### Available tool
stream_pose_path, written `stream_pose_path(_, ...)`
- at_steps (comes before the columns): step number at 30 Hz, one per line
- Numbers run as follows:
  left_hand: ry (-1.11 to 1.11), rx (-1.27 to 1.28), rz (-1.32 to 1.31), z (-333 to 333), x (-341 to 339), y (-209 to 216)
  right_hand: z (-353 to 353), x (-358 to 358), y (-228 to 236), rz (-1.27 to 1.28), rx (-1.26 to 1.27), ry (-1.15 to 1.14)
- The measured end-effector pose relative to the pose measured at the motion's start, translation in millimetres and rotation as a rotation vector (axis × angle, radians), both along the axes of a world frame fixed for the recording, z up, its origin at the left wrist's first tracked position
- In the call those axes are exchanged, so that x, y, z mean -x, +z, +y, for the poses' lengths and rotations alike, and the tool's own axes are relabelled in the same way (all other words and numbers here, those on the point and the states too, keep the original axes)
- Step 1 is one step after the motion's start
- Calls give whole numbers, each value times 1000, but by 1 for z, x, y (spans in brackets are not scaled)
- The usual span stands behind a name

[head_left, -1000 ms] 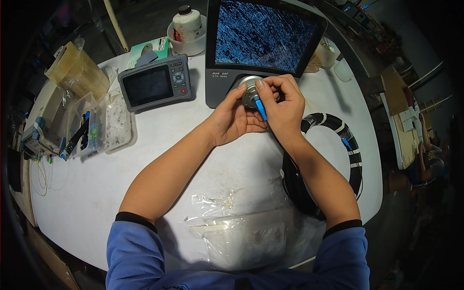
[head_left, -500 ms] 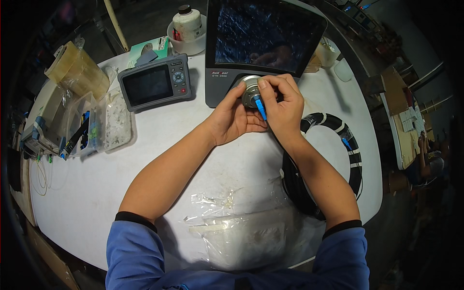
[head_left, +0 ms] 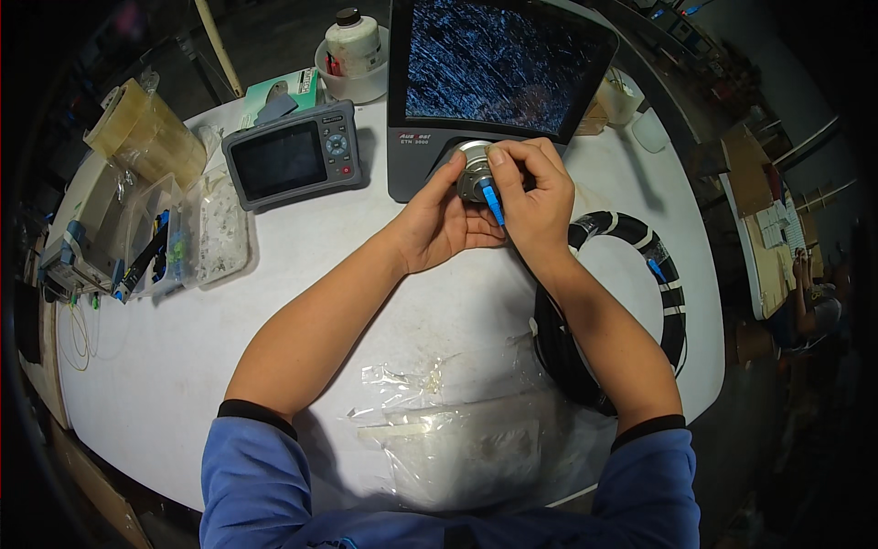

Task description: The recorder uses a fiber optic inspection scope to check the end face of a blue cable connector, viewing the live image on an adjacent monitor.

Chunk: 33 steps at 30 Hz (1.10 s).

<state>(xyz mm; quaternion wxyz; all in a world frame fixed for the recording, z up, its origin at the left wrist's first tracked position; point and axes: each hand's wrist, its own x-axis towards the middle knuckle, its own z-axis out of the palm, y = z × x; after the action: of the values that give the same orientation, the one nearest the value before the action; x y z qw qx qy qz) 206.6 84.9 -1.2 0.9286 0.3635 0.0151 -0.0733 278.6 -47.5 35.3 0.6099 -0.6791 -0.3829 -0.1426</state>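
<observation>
At the base of a dark grey inspection monitor (head_left: 430,165), both hands work on a round metal knob (head_left: 475,161). A blue fibre-optic connector (head_left: 492,203) is plugged into its front and points down toward me. My left hand (head_left: 437,218) has its thumb on the knob's left rim, with the other fingers curled loosely below. My right hand (head_left: 540,188) pinches the knob's upper right side, thumb on the rim and index finger bent behind. Part of the knob's right side is hidden by that hand. Blue-white scratches and specks on black fill the monitor's screen (head_left: 503,64).
A coil of black cable (head_left: 674,316) lies by my right forearm. Clear plastic bags (head_left: 457,448) are spread in front of me. On the left stand a handheld tester (head_left: 279,160), clear plastic trays (head_left: 224,229) and a tape roll (head_left: 151,133). A bottle (head_left: 354,44) sits behind in a tub.
The screen has gone from dim, scattered specks with a reflection to a brighter, dense pattern of slanting scratches. Both hands stay at the knob with almost no visible shift.
</observation>
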Motion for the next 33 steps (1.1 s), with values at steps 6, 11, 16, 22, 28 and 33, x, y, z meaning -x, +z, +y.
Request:
stream_pose_path(6,-12,1,-8,1,0,-1,0,-1,-1,-1,4,-3)
stream_pose_path(11,-1,-25,-15,-2,3,7,0,1,1,-19,15,-13)
stream_pose_path(16,1,-44,-13,-2,4,8,1,1,1,29,23,-6)
stream_pose_path(22,-2,-20,-10,-2,3,7,0,2,3,4,26,-4)
stream_pose_path(28,1,-11,2,-1,2,4,1,2,2,0,23,0)
stream_pose_path(33,-9,5,-11,1,2,4,1,1,0,-35,21,5)
